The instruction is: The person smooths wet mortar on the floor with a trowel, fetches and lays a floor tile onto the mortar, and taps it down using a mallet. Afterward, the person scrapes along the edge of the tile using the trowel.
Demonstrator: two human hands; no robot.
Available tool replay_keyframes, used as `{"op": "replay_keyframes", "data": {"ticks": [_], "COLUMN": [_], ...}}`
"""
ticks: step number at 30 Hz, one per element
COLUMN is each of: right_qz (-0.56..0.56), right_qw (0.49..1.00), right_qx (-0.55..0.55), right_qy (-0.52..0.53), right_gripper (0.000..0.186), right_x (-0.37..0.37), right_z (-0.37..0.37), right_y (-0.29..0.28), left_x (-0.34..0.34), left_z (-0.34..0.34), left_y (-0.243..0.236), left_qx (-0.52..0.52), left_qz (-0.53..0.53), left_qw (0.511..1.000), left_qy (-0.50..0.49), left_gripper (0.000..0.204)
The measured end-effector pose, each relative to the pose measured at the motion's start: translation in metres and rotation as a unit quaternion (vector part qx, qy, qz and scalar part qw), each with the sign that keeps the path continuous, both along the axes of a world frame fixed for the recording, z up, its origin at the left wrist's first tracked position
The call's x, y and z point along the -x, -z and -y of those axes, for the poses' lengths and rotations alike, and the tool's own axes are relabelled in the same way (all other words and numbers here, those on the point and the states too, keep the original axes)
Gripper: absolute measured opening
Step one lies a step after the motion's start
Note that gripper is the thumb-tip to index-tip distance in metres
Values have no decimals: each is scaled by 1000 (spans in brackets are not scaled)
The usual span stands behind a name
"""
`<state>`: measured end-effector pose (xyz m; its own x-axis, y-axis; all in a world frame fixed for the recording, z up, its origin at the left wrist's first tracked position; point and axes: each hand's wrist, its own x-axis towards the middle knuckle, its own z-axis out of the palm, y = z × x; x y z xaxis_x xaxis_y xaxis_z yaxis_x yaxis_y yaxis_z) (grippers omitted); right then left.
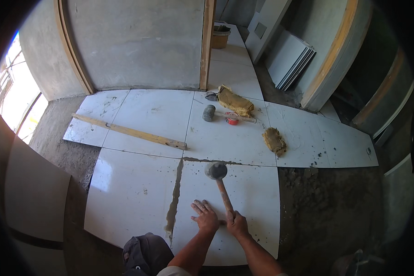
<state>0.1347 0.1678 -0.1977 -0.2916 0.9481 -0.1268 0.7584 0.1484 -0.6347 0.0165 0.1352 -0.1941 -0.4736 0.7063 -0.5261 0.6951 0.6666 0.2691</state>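
My right hand is closed round the wooden handle of a rubber mallet. The mallet's dark head is over the far part of a white floor tile; whether it touches the tile I cannot tell. Just left of the handle, my left hand rests on the same tile with its fingers spread and nothing in it. Grey wet mortar shows along the tile's left and far edges, against the neighbouring tile.
A second mallet, a red tape measure and yellow sponges lie on the far tiles. A long wooden straightedge lies at left. Rough mortar bed borders the tile at right. Stacked tiles lean on a wall.
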Motion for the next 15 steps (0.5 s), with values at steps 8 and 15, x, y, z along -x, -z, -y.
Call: {"op": "replay_keyframes", "data": {"ticks": [8,15], "right_qz": [-304,49], "right_qw": [952,997], "right_qx": [-5,-25], "right_qy": [25,-45], "right_gripper": [59,59], "right_x": [4,-11], "right_z": [-13,-19], "right_y": [-24,1], "left_x": [-1,-3], "left_z": [4,8], "left_y": [7,9], "left_qx": [-3,-26], "left_qz": [-10,-22], "left_qw": [1000,999], "left_qy": [3,6], "left_gripper": [132,134]}}
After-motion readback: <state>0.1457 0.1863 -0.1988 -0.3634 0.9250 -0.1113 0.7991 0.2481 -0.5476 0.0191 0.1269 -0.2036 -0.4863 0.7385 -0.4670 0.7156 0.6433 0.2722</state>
